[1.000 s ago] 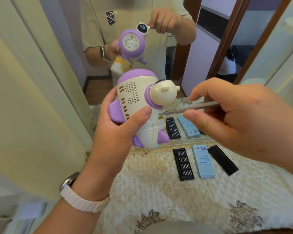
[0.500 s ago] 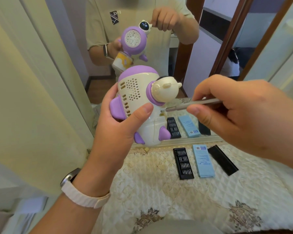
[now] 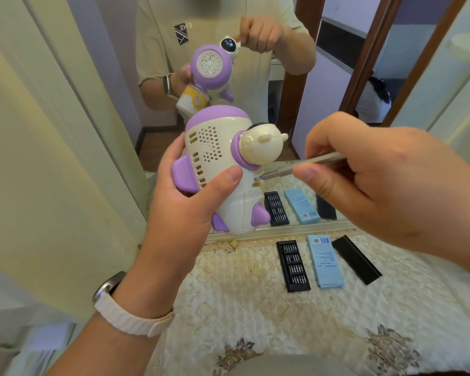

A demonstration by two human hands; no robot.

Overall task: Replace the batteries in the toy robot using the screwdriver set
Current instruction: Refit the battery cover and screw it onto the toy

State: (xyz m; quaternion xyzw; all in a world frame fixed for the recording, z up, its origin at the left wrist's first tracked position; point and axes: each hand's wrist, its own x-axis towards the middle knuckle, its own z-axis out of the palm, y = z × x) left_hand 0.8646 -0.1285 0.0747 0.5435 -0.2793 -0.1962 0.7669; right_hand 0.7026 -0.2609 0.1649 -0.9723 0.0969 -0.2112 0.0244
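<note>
Toy robot (image 3: 215, 150), a hard cream-and-purple plastic shell, is held in the air before a mirror, above the quilted cover (image 3: 255, 321), tilted with its back toward the camera. Judged light: one hand carries it without visible strain. The shell looks stiff and glossy, so it is likely to slip or turn under tool pressure. The protruding head, purple fins and feet appear the weakest parts and should not take load. Left hand (image 3: 185, 210) wraps the body from its left side, thumb laid across the perforated grille. This mid-body hold is judged sound, as it braces against the push of the tool. Right hand (image 3: 385, 185) pinches the screwdriver (image 3: 291, 168) between thumb and fingers, pen fashion. Bit tray (image 3: 293, 265) lies on the cover, well apart from the toy, beside a blue leaflet (image 3: 325, 261) and a black lid (image 3: 356, 263). The screwdriver is slim. Its tip meets the shell just below the head's purple collar, presumably at a cover screw. The screw itself is too small to confirm.
</note>
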